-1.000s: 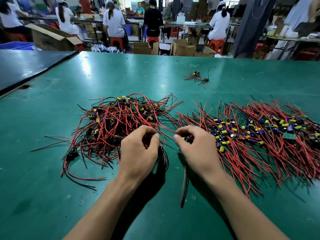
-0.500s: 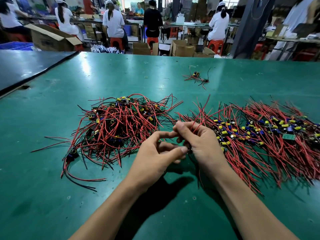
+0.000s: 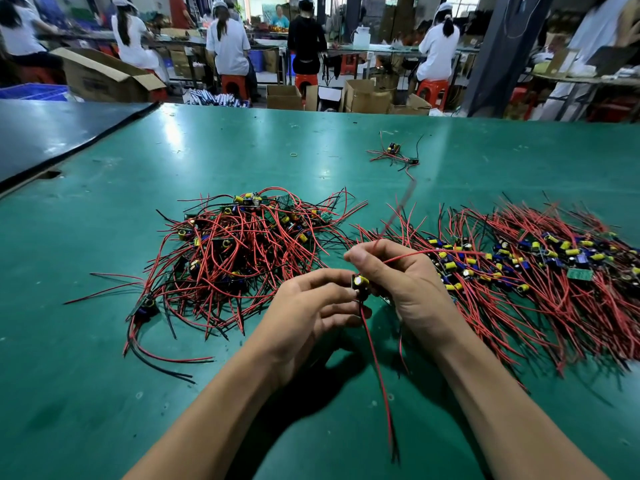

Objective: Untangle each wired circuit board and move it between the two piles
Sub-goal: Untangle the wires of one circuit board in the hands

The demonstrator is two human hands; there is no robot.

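Roughly, the job looks past its midpoint but far from finished, judging by the 2 piles on the green table [image 3: 104, 341]. The left pile [image 3: 242, 258] is a knotted heap, its red and black wires looping through one another with boards buried among them, so I take it as the stock yet to be worked. The right pile [image 3: 540, 282] spreads wider and flatter. Its wires lie mostly combed one way, with yellow and blue parts lined along the middle, which reads as boards already freed. Between the 2, raised just above the table, 1 wired circuit board [image 3: 360, 285] with a yellow capacitor is in hand. The left hand [image 3: 311, 317] has a closed grip, thumb and fingers pinching the board. The right hand [image 3: 405, 285] has its grip closed on a red lead [image 3: 433, 252] that runs out toward the right pile. A hanging wire pair [image 3: 379, 375], red and black, drops from the board toward the person, free of both heaps. A blurred wire [image 3: 398, 209] rises behind the right hand; whether it belongs to this board I cannot tell. This piece seems clear of the left pile and nearly straightened, but it is not yet laid down. What is left is to set it on the right pile and then repeat for the many boards in the left heap, perhaps also for the stray boards [image 3: 394, 154] lying well apart farther up the table.
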